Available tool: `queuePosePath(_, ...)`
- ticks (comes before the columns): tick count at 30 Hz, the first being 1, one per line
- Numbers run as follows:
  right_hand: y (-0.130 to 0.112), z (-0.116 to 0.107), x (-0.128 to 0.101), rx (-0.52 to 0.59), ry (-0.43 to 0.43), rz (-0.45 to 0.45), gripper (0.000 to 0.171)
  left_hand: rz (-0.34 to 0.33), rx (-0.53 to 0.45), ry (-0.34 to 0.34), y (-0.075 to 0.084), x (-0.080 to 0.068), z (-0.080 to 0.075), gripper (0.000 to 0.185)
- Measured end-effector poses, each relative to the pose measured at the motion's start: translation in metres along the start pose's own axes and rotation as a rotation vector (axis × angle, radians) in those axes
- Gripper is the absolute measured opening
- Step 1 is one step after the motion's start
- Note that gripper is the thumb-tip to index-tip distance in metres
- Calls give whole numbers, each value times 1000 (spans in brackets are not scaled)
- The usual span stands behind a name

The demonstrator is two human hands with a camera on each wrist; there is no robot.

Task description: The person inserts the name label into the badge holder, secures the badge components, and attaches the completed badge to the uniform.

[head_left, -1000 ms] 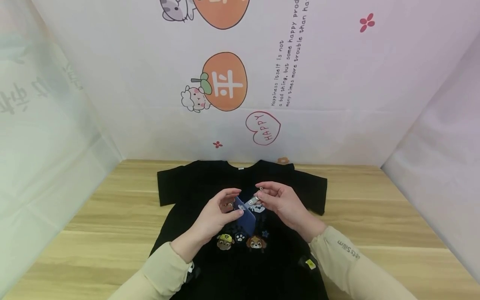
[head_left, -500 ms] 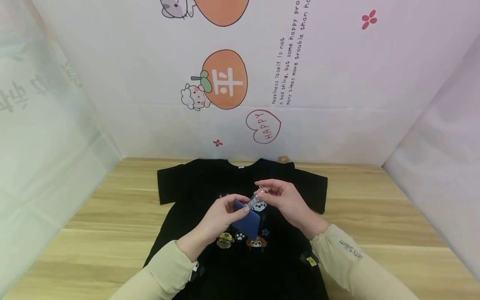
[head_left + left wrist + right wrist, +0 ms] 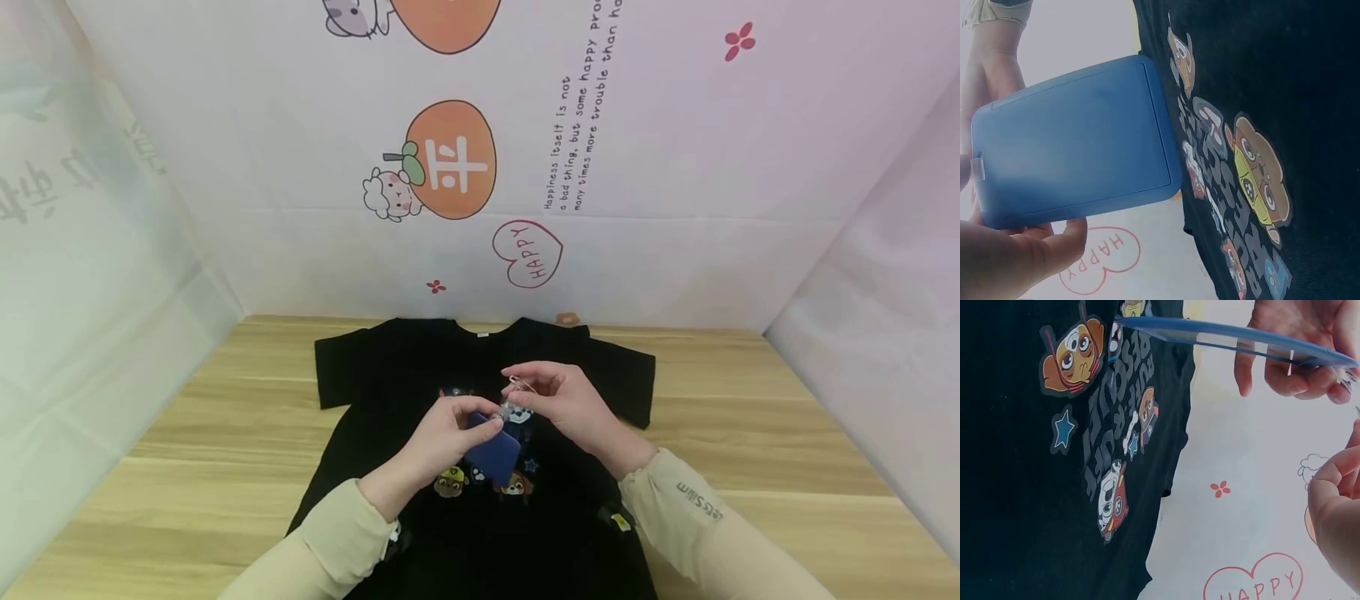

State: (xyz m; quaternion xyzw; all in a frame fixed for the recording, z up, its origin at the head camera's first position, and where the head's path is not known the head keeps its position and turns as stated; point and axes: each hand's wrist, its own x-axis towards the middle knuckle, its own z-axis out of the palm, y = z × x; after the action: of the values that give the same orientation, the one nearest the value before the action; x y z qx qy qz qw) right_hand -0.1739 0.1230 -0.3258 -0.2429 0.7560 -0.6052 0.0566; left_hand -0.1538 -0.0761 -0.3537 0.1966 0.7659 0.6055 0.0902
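Note:
A blue badge holder hangs from my left hand, whose thumb and fingers pinch its upper end. In the left wrist view, the flat face of the holder fills much of the picture; the right wrist view shows the holder nearly edge-on. A short clear strap joins its top. My right hand pinches the thin wire pin at the strap's other end. Beneath both hands lies a black T-shirt with cartoon puppy faces printed on its chest.
The shirt is spread on a wood-grain table, its collar towards the back. Behind the table rises a white printed backdrop. White cloth walls close off both sides.
My left hand has shifted a little to the right with the badge holder, turning its blue face more into view. The right hand keeps its hold near the same spot.

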Motion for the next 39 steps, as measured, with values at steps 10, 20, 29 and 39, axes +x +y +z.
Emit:
queuePosePath(10, 2, 0, -1, -109, -11, -24, 29, 19, 56, -11, 0, 1, 2, 18)
queuePosePath(20, 2, 0, -4, -176, -15, -73, 28, 85, 83, 16, 4, 1, 7, 7)
queuePosePath(29, 2, 0, -7, -180, -21, -65, 27, 99, 157, -1, 4, 0, 6, 8)
queuePosePath(39, -1, 4, -6, -193, -50, -50, 27, 117, 199, -16, 3, 0, 1, 8)
